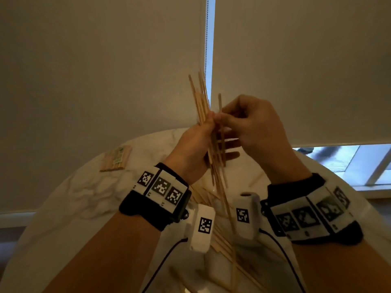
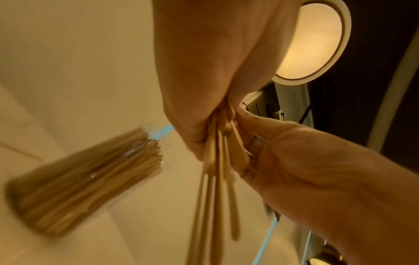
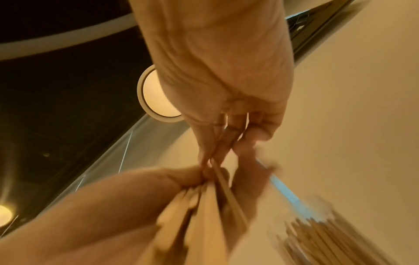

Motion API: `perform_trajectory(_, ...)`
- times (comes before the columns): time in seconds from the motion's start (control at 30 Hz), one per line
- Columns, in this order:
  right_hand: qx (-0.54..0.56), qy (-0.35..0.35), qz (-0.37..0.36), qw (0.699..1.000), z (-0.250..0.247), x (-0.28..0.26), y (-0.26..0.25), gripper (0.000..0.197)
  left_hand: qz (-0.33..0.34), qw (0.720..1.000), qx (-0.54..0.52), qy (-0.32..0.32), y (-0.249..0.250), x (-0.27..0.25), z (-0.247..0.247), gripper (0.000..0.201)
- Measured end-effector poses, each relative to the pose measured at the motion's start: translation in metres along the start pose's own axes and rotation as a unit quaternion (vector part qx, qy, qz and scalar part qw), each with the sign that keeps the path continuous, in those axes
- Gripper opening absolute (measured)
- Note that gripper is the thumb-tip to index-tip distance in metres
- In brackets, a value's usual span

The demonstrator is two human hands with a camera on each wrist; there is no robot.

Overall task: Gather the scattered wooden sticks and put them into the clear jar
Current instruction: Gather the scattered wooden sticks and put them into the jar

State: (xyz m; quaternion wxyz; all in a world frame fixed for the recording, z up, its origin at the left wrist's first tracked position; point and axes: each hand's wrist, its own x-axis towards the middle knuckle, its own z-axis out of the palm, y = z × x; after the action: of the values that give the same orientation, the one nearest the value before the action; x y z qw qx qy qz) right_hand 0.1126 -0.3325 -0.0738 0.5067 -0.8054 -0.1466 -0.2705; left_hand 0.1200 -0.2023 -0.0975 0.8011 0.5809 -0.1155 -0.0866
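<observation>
Head view: loose sticks (image 1: 222,246) lie scattered on the white marbled table (image 1: 69,199) nearest the camera, between 2 forearms wearing marker-tagged wrist bands (image 1: 163,187). Above them, held clear of the tabletop, the left hand (image 1: 190,149) is clamped around a fanned bundle of wooden sticks (image 1: 203,102), while the right hand (image 1: 254,125) pinches 1 stick at the bundle. Farther left, near the table's rounded edge, lies a flat packet of sticks (image 1: 116,158), its label unreadable. Left wrist view shows the clear jar (image 2: 90,172), blurred, packed with sticks. Closed blinds (image 1: 95,70) hang behind.
</observation>
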Motion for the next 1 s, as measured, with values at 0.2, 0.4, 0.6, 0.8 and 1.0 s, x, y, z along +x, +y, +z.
perform_trajectory(0.2, -0.122, -0.148, 0.045, 0.98, -0.002, 0.0, -0.004, 0.035, 0.073, 0.988, -0.058, 0.12, 0.006, 0.01, 0.0, 0.036)
perform_trajectory(0.4, -0.156, -0.541, 0.184, 0.805, -0.001, -0.017, -0.013, 0.023, 0.15, 0.969, -0.13, 0.146, 0.033, 0.011, -0.024, 0.038)
perform_trajectory(0.6, -0.015, -0.381, 0.145, 0.913, 0.007, -0.013, -0.015, 0.019, 0.162, 0.976, -0.11, 0.097, 0.031, 0.011, -0.02, 0.04)
perform_trajectory(0.8, 0.047, -0.313, 0.16, 0.935, 0.013, -0.014, -0.017, 0.015, 0.181, 0.979, -0.087, 0.045, 0.026, 0.009, -0.013, 0.037)
perform_trajectory(1.0, -0.032, -0.171, 0.138, 0.975, -0.025, -0.001, -0.018, 0.021, 0.132, 0.989, 0.041, -0.053, 0.02, 0.007, -0.013, 0.032)
